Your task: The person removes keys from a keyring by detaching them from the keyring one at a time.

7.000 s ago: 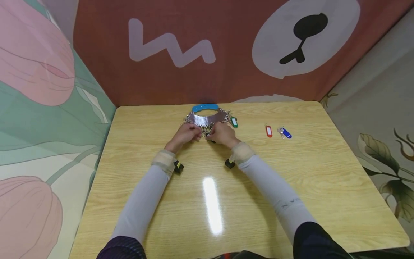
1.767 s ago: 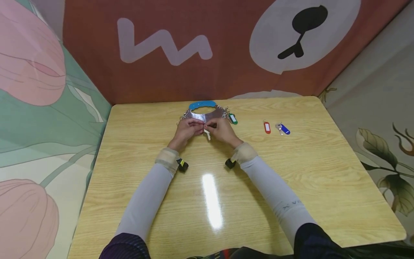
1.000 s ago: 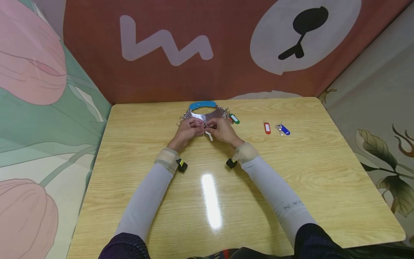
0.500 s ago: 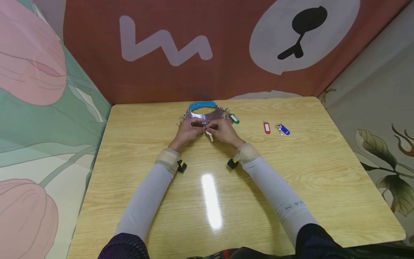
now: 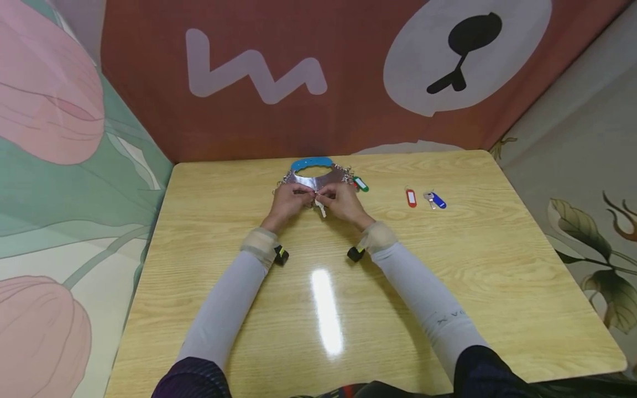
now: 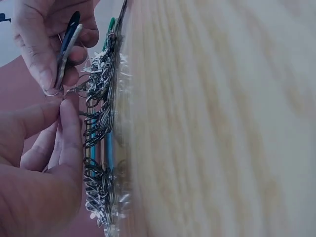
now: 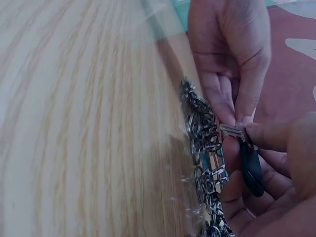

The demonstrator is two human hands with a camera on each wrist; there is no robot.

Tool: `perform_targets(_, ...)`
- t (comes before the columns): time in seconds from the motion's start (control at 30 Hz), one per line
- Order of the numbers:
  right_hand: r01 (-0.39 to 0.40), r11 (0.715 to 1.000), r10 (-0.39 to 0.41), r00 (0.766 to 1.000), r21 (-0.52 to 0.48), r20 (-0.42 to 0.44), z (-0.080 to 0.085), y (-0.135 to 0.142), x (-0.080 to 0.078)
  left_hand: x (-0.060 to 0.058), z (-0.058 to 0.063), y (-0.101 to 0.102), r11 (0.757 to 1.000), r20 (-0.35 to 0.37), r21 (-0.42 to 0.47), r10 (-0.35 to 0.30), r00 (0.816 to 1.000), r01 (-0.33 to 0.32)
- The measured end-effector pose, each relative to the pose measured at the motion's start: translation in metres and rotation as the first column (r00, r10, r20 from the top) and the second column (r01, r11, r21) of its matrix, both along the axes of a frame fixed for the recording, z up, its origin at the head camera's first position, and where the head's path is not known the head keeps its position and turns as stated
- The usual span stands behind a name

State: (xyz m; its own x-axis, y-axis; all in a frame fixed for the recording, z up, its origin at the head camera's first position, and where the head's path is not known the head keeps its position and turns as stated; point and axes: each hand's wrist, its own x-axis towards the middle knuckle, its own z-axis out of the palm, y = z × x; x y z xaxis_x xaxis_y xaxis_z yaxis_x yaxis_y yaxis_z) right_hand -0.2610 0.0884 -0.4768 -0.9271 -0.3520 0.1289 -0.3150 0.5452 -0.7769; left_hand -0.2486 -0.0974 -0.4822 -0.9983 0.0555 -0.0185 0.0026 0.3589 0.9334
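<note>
A shiny metal plate (image 5: 318, 179) with a blue handle (image 5: 311, 162) lies at the table's far edge, fringed with small clasps and rings (image 7: 197, 143). At its near edge my hands meet fingertip to fingertip. My right hand (image 5: 344, 202) pinches a key (image 7: 233, 131), with a black key tag (image 7: 252, 170) lying against its curled fingers. Thumb and index finger of my left hand (image 5: 287, 202) pinch a small metal ring at the key's end, mostly hidden by fingertips. The key's blade points towards me in the head view.
A green key tag (image 5: 360, 184) hangs at the plate's right side. Farther right on the wooden table (image 5: 398, 309) lie a red key tag (image 5: 410, 198) and a blue key tag (image 5: 438, 200) with a key (image 5: 429, 199). A patterned cloth wall stands behind.
Since the earliest frame the key has come into sight between my hands, and the green tag has tilted. Lately the key has only swung slightly; both hands stay at the plate's near edge.
</note>
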Motion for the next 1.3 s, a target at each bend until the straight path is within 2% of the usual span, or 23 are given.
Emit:
perform_targets(0.17, -0.004, 1.0, 0.004, 1.0, 0.002, 0.021, 0.0014, 0.0, 0.0002, -0.0005, 0.0003, 0.0015, 0.999, -0.021, 0.024, 0.028, 0.999, -0.028)
perform_targets(0.4, 0.0, 1.0, 0.0, 1.0, -0.008, 0.017, 0.0048, 0.0022, -0.0044, -0.0005, 0.0039, 0.0016, 1.0, -0.035, -0.004, -0.031, 0.999, 0.031)
perform_targets(0.6, -0.018, 0.998, 0.024, 0.993, -0.057, 0.116, 0.0051, 0.0017, -0.0055, -0.001, 0.006, 0.0023, 0.998, -0.06, -0.028, -0.057, 0.997, 0.055)
perform_targets(0.7, -0.019, 0.996, 0.029, 0.992, -0.086, 0.127, 0.0033, 0.0006, -0.0056, -0.0018, 0.0045, 0.0018, 0.999, -0.059, -0.018, -0.049, 0.997, 0.048)
perform_targets(0.8, -0.018, 0.993, 0.032, 0.993, -0.115, 0.116, 0.0011, 0.0001, -0.0049, -0.0034, 0.0015, 0.0006, 0.998, -0.017, 0.05, -0.032, 0.999, 0.033)
perform_targets(0.87, -0.018, 0.991, 0.032, 0.994, -0.131, 0.108, 0.0002, -0.0002, -0.0042, -0.0039, 0.0006, 0.0003, 0.991, 0.038, 0.133, -0.023, 0.999, 0.017)
perform_targets(0.97, -0.021, 0.99, 0.033, 0.996, -0.136, 0.086, -0.0006, 0.0001, -0.0041, -0.0047, 0.0012, -0.0001, 0.96, 0.124, 0.279, -0.028, 0.992, -0.008)
perform_targets(1.07, -0.028, 0.992, 0.035, 0.998, -0.122, 0.052, -0.0005, 0.0006, -0.0044, -0.0052, 0.0036, 0.0005, 0.913, 0.22, 0.406, -0.055, 0.974, -0.04)
perform_targets(1.17, -0.045, 0.993, 0.049, 0.998, -0.107, 0.028, -0.0006, 0.0014, -0.0046, -0.0059, 0.0048, 0.0002, 0.892, 0.283, 0.448, -0.078, 0.956, -0.06)
perform_targets(1.3, -0.075, 0.995, 0.075, 0.997, -0.072, -0.001, -0.0004, 0.0021, -0.0039, -0.0064, 0.0048, -0.0006, 0.891, 0.306, 0.449, -0.09, 0.948, -0.06)
